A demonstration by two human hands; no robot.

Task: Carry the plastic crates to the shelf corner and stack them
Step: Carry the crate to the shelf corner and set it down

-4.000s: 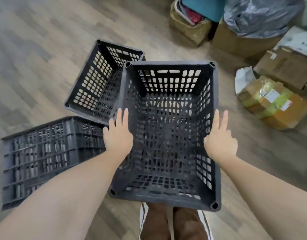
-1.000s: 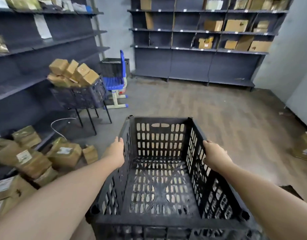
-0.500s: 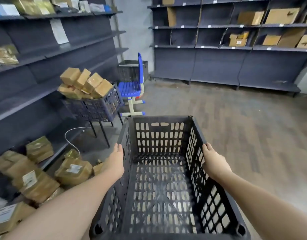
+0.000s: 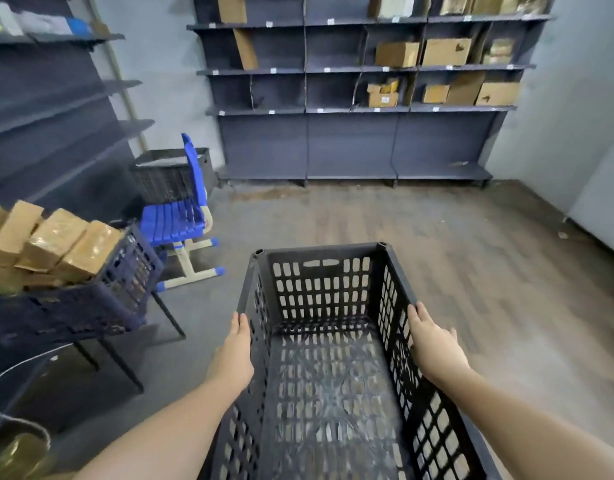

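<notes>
I hold an empty black plastic crate (image 4: 328,382) in front of me, open side up, above the floor. My left hand (image 4: 233,355) grips its left wall and my right hand (image 4: 433,344) grips its right wall near the rim. In the far corner between the two shelf units stands another black crate (image 4: 167,174), partly hidden behind a blue chair.
The blue chair (image 4: 180,216) stands ahead on the left. A dark basket on legs (image 4: 90,299), filled with cardboard boxes (image 4: 52,240), is close on my left. Dark shelves (image 4: 354,91) with boxes line the back wall. Wooden floor (image 4: 471,271) lies ahead and right.
Four seconds ago I grasped this crate beside two others. Since then I have carried it forward; the chair, basket and back shelves have drawn closer and shifted left.
</notes>
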